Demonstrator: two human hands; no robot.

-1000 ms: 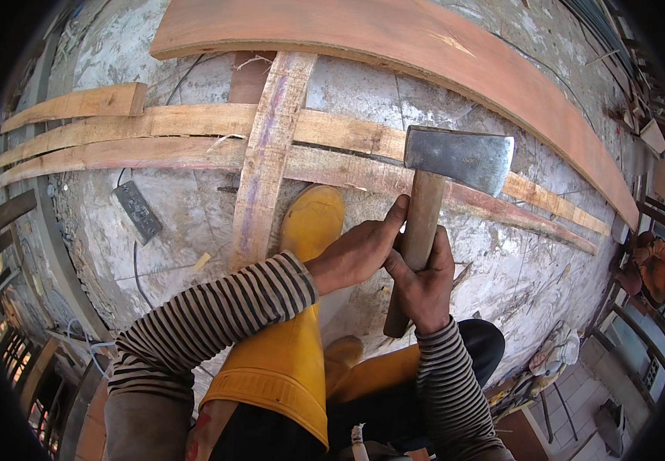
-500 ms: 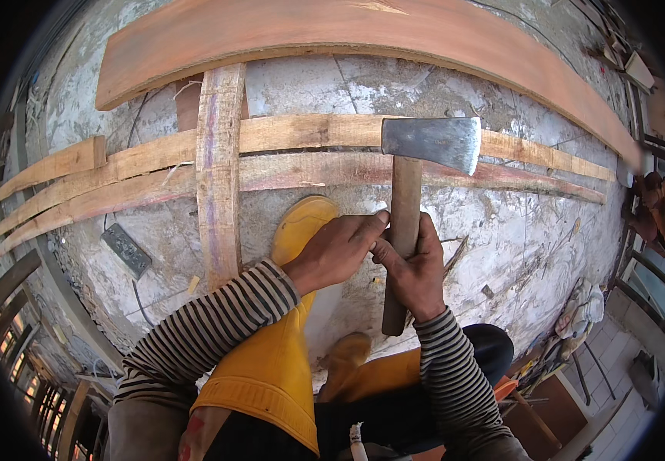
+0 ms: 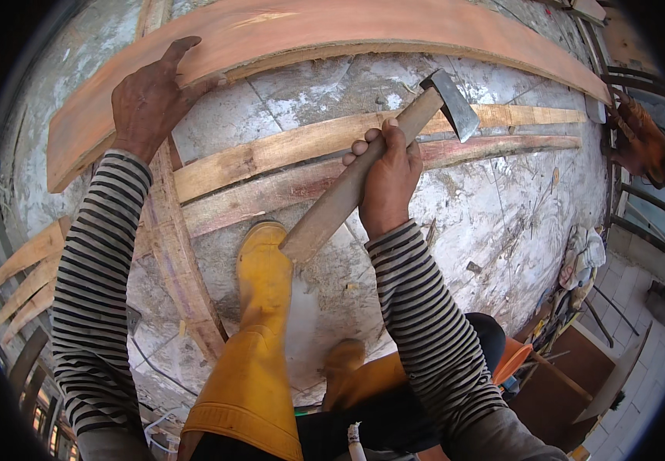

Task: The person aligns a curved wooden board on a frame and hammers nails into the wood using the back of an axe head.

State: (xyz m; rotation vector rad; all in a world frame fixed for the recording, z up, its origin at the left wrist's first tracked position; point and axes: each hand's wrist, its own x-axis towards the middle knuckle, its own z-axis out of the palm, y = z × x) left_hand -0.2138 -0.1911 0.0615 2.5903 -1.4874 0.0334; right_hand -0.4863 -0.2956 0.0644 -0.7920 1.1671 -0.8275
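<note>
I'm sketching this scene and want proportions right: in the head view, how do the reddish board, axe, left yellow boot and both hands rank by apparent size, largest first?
1. Reddish board
2. Left yellow boot, its top being nearer the camera
3. Axe
4. Left hand and right hand: too alike to rank

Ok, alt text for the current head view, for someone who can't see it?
A person's right-hand grip holds an axe by its handle, while the left-hand grip touches the near edge of a broad reddish board. Below are wooden strips, yellow boots and a stained floor.
</note>
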